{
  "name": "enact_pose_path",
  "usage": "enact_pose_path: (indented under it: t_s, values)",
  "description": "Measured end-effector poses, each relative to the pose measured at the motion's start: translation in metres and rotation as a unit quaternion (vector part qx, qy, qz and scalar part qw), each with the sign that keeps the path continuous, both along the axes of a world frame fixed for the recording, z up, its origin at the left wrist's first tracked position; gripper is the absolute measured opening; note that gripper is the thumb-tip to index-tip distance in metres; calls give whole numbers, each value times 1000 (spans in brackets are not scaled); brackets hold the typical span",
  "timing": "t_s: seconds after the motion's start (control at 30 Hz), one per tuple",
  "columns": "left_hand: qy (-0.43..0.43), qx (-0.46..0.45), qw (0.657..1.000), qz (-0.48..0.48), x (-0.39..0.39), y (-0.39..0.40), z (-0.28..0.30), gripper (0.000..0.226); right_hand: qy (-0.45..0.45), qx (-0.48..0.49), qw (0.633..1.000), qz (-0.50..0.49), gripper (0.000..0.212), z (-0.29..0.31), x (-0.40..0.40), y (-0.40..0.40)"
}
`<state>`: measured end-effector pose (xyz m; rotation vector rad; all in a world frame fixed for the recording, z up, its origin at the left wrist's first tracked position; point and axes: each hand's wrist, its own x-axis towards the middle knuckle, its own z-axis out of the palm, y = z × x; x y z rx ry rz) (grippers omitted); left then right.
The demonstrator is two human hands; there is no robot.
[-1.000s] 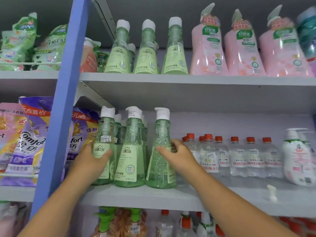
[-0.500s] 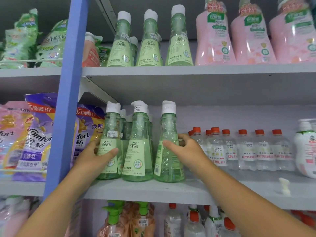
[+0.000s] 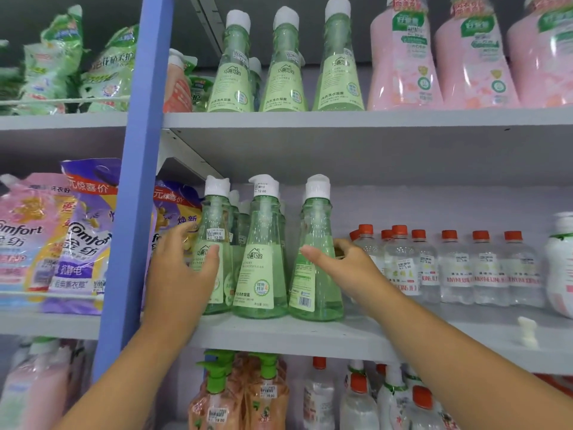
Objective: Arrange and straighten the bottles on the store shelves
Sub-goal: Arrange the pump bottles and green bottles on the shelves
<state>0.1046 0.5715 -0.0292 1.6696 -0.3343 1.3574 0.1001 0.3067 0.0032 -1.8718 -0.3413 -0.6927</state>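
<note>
Three green pump bottles with white caps stand in a front row on the middle shelf [image 3: 279,336], with more of the same behind them. My left hand [image 3: 183,274] grips the left green bottle [image 3: 215,218] from its left side, thumb across the label. My right hand [image 3: 344,265] holds the right green bottle [image 3: 316,274] from its right side, thumb on the front and fingers behind. That bottle shows its back label and barcode. The middle green bottle [image 3: 262,259] stands untouched between them, label facing out.
Clear water bottles with orange caps [image 3: 459,268] stand in a row just right of my right hand. Comfort refill pouches [image 3: 83,243] hang left of the blue upright [image 3: 136,181]. Green and pink bottles [image 3: 403,57] line the upper shelf. A small white cap [image 3: 527,332] lies on the shelf.
Both hands stayed on the outer green bottles. The right bottle has turned slightly, showing more of its barcode label. The view has moved closer and shifted.
</note>
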Motion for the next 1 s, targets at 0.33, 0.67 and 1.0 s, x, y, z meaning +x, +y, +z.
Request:
enact_pose_path:
  t_s: [0.33,0.67,1.0]
  values:
    - [280,95,951,-91,-5,-56,34,50,1,16,999,33,28,3,0,-2]
    - [255,144,954,-71,3,-58,23,75,2,47,998,37,51,4,5,-1]
    - [181,99,971,-121,0,-47,14,66,11,43,998,50,37,7,6,-3]
